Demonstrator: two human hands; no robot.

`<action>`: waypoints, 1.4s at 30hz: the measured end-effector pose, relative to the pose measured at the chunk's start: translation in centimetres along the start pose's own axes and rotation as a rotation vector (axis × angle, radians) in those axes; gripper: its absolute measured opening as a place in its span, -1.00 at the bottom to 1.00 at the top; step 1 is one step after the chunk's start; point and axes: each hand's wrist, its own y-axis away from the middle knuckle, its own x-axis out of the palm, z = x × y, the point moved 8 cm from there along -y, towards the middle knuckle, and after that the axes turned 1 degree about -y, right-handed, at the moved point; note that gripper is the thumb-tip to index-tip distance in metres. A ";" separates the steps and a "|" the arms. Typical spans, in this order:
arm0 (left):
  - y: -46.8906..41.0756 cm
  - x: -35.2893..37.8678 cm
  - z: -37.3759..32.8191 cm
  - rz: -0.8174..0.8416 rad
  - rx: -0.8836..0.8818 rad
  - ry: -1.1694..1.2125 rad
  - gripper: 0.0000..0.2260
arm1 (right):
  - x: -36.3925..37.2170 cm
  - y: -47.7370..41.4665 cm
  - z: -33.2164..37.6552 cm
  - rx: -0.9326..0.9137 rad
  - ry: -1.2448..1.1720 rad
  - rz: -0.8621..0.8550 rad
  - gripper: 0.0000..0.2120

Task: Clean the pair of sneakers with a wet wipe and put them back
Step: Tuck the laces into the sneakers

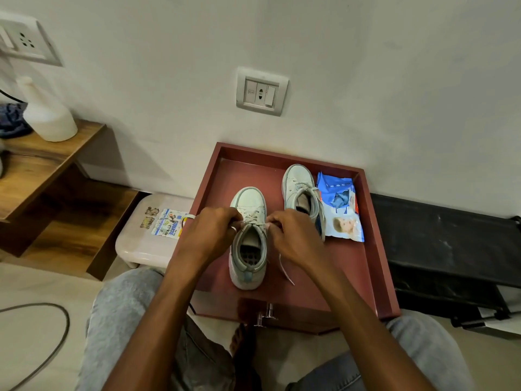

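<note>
Two pale mint-white sneakers stand on a dark red tray-like surface (375, 277). The near sneaker (248, 263) points away from me, with its heel toward me. My left hand (208, 232) and my right hand (293, 235) pinch its laces at either side of the tongue. A loose lace end (284, 270) trails on the red surface to the shoe's right. The second sneaker (300, 190) stands farther back on the right. A blue pack of wet wipes (342, 210) lies beside it, its flap open.
A white plastic stool (141, 244) with stickers stands left of the red surface. A wooden shelf (42, 165) holds a white bottle (46, 114). A black bench (451, 249) is on the right. A cable (56, 342) lies on the floor. The wall has sockets.
</note>
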 end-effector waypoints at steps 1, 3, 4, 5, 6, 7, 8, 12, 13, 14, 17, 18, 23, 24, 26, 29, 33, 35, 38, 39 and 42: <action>0.0 -0.1 -0.1 -0.009 0.004 0.000 -0.89 | 0.0 -0.4 0.1 -0.028 0.047 -0.009 -0.82; 0.0 -0.2 -0.2 -0.023 0.009 -0.009 -0.88 | -0.1 -0.8 0.2 -0.055 0.132 -0.022 -0.81; -0.1 -0.1 -0.2 -0.029 0.013 -0.012 -0.88 | -0.1 -0.9 0.3 -0.068 0.163 -0.031 -0.82; 0.0 -0.1 -0.2 -0.031 0.015 -0.012 -0.88 | -0.2 -0.8 0.4 -0.077 0.185 -0.039 -0.82; 0.0 -0.1 -0.3 -0.032 0.012 -0.010 -0.89 | -0.2 -0.7 0.4 -0.082 0.197 -0.047 -0.82; 0.0 -0.1 -0.1 -0.030 0.003 -0.011 -0.89 | -0.2 -0.5 0.3 -0.079 0.203 -0.053 -0.82; 0.1 -0.2 0.0 -0.030 -0.007 -0.015 -0.90 | -0.1 -0.2 0.2 -0.071 0.207 -0.055 -0.82; 0.2 -0.2 0.5 -0.016 -0.041 -0.030 -0.91 | 0.1 0.2 -0.2 -0.033 0.211 -0.063 -0.85; 0.2 -0.3 0.6 -0.015 -0.047 -0.031 -0.91 | 0.1 0.2 -0.3 -0.030 0.210 -0.066 -0.86; 0.3 -0.4 0.7 -0.016 -0.054 -0.032 -0.91 | 0.0 0.2 -0.5 -0.031 0.206 -0.070 -0.86; 0.4 -0.6 0.4 -0.034 -0.053 -0.039 -0.90 | 0.0 0.4 -0.9 -0.027 0.198 -0.071 -0.86; 0.5 -0.7 0.2 -0.038 -0.053 -0.046 -0.90 | 0.1 0.5 -1.1 -0.024 0.199 -0.067 -0.86; 0.8 -0.6 0.7 0.019 -0.060 -0.023 -0.88 | 0.5 0.3 -1.6 0.001 0.119 -0.047 -0.82; 0.9 -0.5 0.7 0.045 -0.069 -0.047 -0.86 | 0.5 0.2 -1.9 0.013 0.068 -0.033 -0.82; 1.0 -0.7 1.0 0.093 -0.104 -0.129 -0.81 | 0.4 0.4 -2.3 0.054 -0.012 0.013 -0.81; 1.0 -1.3 1.0 0.122 -0.125 -0.150 -0.60 | 0.5 1.1 -2.6 0.165 -0.097 0.110 -0.72; 1.0 -2.3 -0.1 0.115 -0.130 0.144 -0.54 | 0.5 2.2 -2.5 0.371 -0.573 0.131 -0.60; 1.3 -2.5 -0.7 0.126 -0.176 0.407 -0.67 | 0.5 2.5 -2.1 0.439 -0.867 0.108 -0.67; 1.3 -1.9 -0.9 0.106 -0.225 0.633 -0.77 | 0.5 2.0 -1.6 0.417 -1.075 0.043 -0.79; 1.3 -1.7 -1.0 0.086 -0.237 0.689 -0.79 | 0.7 1.8 -1.4 0.411 -1.101 0.034 -0.80; 1.3 -0.8 -1.3 0.037 -0.254 0.829 -0.86 | 0.9 1.4 -0.6 0.387 -1.174 0.007 -0.80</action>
